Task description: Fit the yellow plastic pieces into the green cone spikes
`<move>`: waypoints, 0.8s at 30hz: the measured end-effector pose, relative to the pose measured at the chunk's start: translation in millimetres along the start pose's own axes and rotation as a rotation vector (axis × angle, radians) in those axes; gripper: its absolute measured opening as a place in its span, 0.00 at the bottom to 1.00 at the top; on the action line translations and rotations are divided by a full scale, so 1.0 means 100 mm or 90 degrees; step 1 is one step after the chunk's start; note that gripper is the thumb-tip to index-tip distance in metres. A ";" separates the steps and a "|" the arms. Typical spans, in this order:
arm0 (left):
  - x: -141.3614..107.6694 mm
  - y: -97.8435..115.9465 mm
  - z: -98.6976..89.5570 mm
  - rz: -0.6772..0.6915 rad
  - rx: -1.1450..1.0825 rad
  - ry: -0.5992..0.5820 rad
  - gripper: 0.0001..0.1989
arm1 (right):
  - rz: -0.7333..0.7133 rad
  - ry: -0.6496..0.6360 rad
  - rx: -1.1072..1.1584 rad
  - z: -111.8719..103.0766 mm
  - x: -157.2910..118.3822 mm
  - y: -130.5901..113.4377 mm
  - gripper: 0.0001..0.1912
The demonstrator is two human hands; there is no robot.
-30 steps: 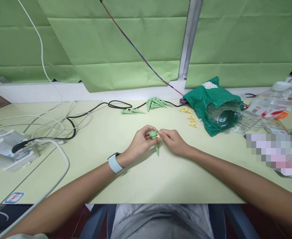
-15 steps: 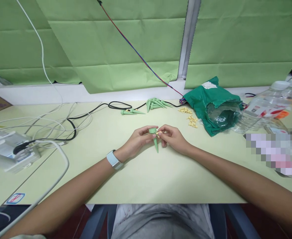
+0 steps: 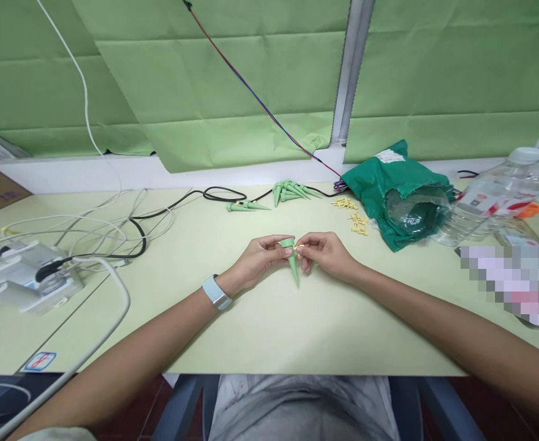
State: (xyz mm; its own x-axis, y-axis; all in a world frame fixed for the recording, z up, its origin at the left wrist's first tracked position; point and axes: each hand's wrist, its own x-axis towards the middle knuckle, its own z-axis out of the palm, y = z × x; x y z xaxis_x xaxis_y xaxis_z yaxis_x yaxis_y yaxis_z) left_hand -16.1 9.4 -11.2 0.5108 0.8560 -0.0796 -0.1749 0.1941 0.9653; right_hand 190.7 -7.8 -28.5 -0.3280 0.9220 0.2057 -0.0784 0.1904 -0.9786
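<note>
My left hand (image 3: 261, 262) pinches a green plastic watering spike (image 3: 294, 269) near its wide cap, with the tapered tip pointing down over the desk. At the spike's right side, my right hand (image 3: 328, 254) grips a small yellow valve piece (image 3: 300, 247) between thumb and fingers. That piece touches or nearly touches the spike just below the cap; the exact contact is hidden by fingertips. Farther back lie a pile of green spikes (image 3: 290, 190) and a couple more spikes (image 3: 246, 207) with yellow bits on them. Loose yellow pieces (image 3: 358, 224) are scattered to the right.
A torn green plastic bag (image 3: 375, 184) and clear bottles (image 3: 490, 199) stand at the back right. On the left are a white power strip (image 3: 30, 282) and tangled cables (image 3: 136, 236). The desk (image 3: 292, 343) ends in front of my lap.
The view has shifted slightly, so everything sits a little farther right. Both hands keep their hold, and the yellow piece appears turned to stick out more sideways from the spike.
</note>
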 end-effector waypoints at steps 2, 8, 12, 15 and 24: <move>0.00 0.00 0.01 0.002 0.007 0.003 0.22 | 0.015 -0.010 0.031 0.00 0.01 0.01 0.19; 0.00 0.01 0.02 -0.006 -0.014 0.010 0.22 | -0.026 0.007 -0.037 0.02 0.01 0.04 0.17; 0.00 0.02 0.00 -0.018 -0.016 -0.004 0.22 | -0.036 -0.006 -0.053 0.00 0.01 0.03 0.17; -0.02 0.03 0.00 -0.027 -0.003 -0.019 0.23 | -0.038 -0.029 -0.047 -0.01 0.01 0.01 0.16; -0.02 0.16 0.03 0.033 0.147 -0.060 0.19 | -0.015 -0.017 -0.022 0.00 0.03 0.02 0.12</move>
State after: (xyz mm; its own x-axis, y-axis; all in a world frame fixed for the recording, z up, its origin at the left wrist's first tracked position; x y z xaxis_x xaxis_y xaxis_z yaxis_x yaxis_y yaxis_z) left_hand -17.5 10.0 4.9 0.5839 0.8117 -0.0149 -0.0115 0.0266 0.9996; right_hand 189.2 -4.3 -29.9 -0.3517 0.9078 0.2286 -0.0544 0.2239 -0.9731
